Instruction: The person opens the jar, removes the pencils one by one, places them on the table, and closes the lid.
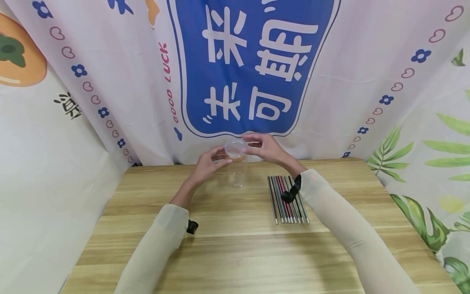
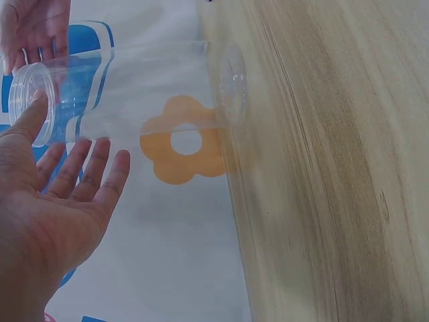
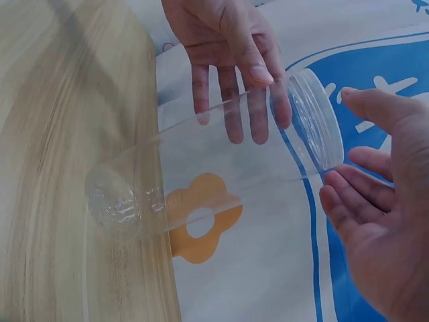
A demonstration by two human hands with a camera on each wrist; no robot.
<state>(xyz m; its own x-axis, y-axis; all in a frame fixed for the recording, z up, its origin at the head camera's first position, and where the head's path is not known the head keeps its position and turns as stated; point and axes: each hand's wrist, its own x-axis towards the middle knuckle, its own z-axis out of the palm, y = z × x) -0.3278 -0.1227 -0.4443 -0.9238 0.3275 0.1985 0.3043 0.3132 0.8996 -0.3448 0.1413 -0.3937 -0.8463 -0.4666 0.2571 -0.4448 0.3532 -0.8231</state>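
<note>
A clear plastic jar (image 1: pixel 236 173) with a round translucent lid (image 1: pixel 236 148) stands upright at the back of the wooden table. My left hand (image 1: pixel 208 165) is at the jar's left side near the top, its fingers spread. In the right wrist view, those left fingers (image 3: pixel 234 114) reach behind the clear wall; whether they touch it I cannot tell. To the right of the lid is my right hand (image 1: pixel 268 149), thumb and fingers parted around the rim. Its fingertips (image 3: pixel 333 180) come up to the lid's edge, while the thumb (image 3: pixel 365 104) stands apart from it.
Several thin pencils (image 1: pixel 286 200) in dark, red and green tones lie side by side under the right wrist. Behind the wooden table (image 1: pixel 235 253) hangs a printed cloth (image 1: pixel 323 102) with a blue panel. More patterned cloth (image 1: pixel 415 175) borders the right side.
</note>
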